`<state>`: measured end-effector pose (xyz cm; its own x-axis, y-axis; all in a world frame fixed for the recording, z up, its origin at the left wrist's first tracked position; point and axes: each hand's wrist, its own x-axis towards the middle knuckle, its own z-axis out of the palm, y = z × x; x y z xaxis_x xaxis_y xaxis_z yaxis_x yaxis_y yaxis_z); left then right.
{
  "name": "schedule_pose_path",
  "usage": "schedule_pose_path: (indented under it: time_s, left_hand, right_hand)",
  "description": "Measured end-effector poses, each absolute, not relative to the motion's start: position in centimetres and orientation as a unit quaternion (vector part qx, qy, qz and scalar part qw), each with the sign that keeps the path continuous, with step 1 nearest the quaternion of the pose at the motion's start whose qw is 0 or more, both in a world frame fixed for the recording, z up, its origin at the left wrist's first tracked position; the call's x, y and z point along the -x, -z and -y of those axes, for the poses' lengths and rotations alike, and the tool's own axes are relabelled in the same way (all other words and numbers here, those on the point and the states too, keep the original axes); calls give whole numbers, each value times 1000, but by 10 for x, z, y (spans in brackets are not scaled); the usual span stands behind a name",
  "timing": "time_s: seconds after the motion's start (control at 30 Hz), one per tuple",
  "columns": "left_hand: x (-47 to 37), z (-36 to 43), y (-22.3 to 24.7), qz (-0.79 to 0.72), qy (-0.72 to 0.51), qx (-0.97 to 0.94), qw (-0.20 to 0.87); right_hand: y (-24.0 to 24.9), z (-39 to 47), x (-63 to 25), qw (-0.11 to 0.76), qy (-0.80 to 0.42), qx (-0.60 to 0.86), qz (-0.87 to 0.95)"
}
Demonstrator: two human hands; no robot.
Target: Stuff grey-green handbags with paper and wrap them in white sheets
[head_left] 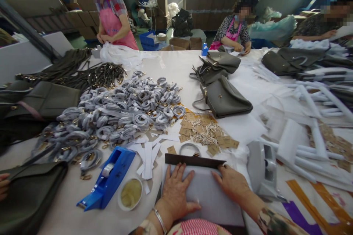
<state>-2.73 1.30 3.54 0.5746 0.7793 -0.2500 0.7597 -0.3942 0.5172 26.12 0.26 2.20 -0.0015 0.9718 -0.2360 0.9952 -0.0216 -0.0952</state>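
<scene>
A dark handbag (209, 162) lies in front of me, with a pale grey sheet (204, 198) over its upper face. My left hand (178, 191) rests flat on the sheet with its fingers spread, the fingertips near the bag's dark far edge. At the far right corner is my right hand (234, 181), thumb out over the sheet and fingers touching the edge; some of those fingers are hidden. A ring-shaped grey handle (190, 147) shows just beyond the bag. White paper strips (148, 156) lie to its left, and brown tags with strings (206, 130) lie past it.
A blue tape dispenser (110, 176) and a white bowl (130, 194) stand left; a grey tape dispenser (263, 169) stands right. Coiled grey straps (138, 106) are heaped beyond. Finished-looking dark bags (226, 97) lie farther off. Co-workers stand across the table, and another person's hand (4, 187) is far left.
</scene>
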Motion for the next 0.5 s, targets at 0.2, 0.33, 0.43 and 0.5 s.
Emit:
schedule_pose_path:
  time_s: [0.2, 0.33, 0.43, 0.5]
  left_hand:
    - [27, -11, -34, -462, -19, -835, 297]
    - [26, -10, -35, -462, -16, -835, 297]
    - [26, -11, -34, -459, -24, -836, 300]
    - [27, -10, -32, -455, -33, -838, 299]
  right_hand:
    - [-60, -26, -258, -126, 25, -621, -773]
    - [-75, -57, -216, -166, 115, -569, -797]
    - [-72, -65, -192, -126, 212, -587, -771]
    - [-67, -59, -185, -123, 248, -567, -776]
